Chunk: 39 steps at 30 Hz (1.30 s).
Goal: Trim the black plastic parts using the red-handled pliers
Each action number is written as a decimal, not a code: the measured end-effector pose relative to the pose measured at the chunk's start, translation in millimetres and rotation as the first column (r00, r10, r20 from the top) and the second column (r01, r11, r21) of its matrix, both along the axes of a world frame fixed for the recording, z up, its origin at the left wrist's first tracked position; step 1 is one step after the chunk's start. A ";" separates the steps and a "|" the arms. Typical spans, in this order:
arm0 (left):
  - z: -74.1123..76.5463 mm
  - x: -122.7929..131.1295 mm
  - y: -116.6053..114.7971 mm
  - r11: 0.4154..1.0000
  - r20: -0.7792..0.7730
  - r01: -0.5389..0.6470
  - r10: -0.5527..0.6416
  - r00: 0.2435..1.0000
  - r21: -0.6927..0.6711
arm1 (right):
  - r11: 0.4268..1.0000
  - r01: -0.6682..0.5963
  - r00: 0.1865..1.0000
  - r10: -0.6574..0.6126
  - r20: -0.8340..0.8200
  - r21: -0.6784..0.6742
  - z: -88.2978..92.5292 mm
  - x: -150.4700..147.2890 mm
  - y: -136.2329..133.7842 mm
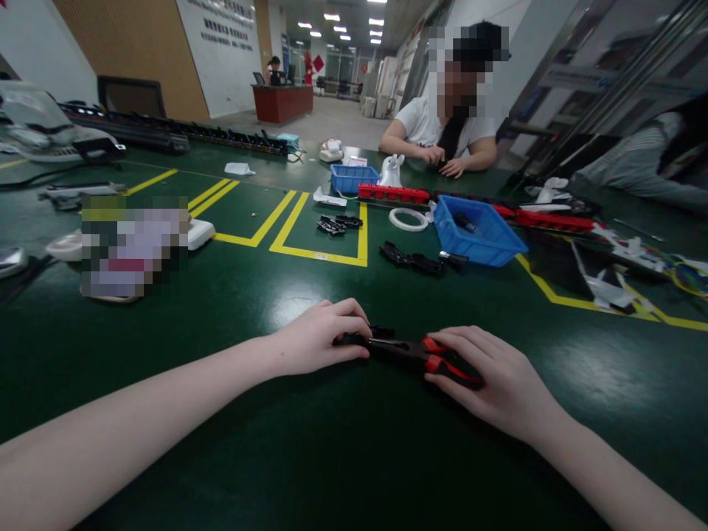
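Note:
My right hand [492, 372] is closed around the red and black handles of a pair of long-nose pliers [406, 349]. The pliers point left, and their tips meet a small black plastic part [351, 339] that my left hand [324, 335] holds between thumb and fingers. Part of that black piece is hidden by the fingers, and a bit of black shows just beyond the plier tips. Both hands are low over the dark green table [332, 442]. Beyond them lies a row of similar black parts [412, 258].
More black parts [337, 224] lie inside a yellow-taped rectangle. A blue bin [479, 232], a white tape ring [408, 219] and a smaller blue bin [354, 179] stand farther back. A phone [138, 254] is at left. Across the table sits a person [436, 133].

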<state>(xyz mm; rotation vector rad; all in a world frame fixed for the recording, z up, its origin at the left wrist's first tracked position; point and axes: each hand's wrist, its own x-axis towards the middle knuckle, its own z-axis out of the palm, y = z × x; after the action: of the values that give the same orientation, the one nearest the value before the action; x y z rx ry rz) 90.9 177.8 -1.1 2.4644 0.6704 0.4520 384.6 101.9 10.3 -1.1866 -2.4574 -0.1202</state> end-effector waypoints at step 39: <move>2.0 -0.3 2.7 0.997 0.011 0.057 -0.056 0.998 -0.049 | 0.984 -0.027 0.994 0.007 0.113 0.178 3.4 3.4 -0.1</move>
<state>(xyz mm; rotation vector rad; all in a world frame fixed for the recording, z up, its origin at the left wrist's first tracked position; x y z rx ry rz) 90.5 180.4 0.9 2.4265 0.5996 0.4204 388.0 101.8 13.7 -1.1082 -2.4903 -0.4045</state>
